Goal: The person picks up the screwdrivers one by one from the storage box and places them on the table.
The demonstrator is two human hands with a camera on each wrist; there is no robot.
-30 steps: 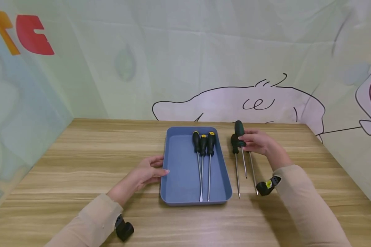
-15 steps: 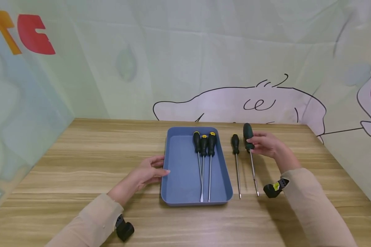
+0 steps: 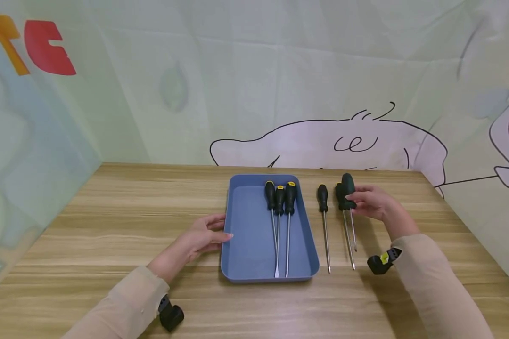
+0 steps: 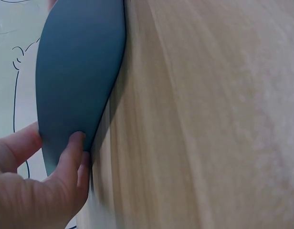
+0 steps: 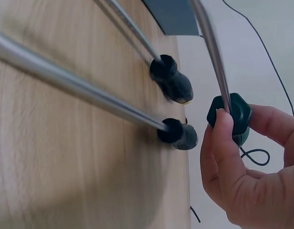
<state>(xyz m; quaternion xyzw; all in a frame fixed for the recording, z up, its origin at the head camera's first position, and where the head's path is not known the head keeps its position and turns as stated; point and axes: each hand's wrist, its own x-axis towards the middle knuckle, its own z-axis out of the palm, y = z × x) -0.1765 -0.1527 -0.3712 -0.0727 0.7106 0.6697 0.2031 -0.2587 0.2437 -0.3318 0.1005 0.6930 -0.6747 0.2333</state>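
My left hand (image 3: 199,238) pinches the left wall of the blue tray (image 3: 250,230), thumb over the rim; the left wrist view shows fingers (image 4: 69,155) against the tray's outer side (image 4: 80,71). My right hand (image 3: 374,203) holds a dark green screwdriver (image 3: 348,183) by its handle, shaft pointing down. Beside it, a black-handled screwdriver (image 3: 340,194) lies on the table, partly overlapped in the head view. In the right wrist view, thumb and fingers pinch the green handle (image 5: 236,114) above the table, apart from two black handles (image 5: 173,83).
Three black screwdrivers with yellow-tipped handles (image 3: 290,197) lie in the tray's right half. Another black-handled screwdriver (image 3: 323,197) lies on the table (image 3: 144,202) just right of the tray. A printed cloth (image 3: 254,84) hangs behind the table's back edge.
My right hand has moved right with the green screwdriver, from between the two loose screwdrivers, past the right-hand one. My left hand and the tray have stayed in place.
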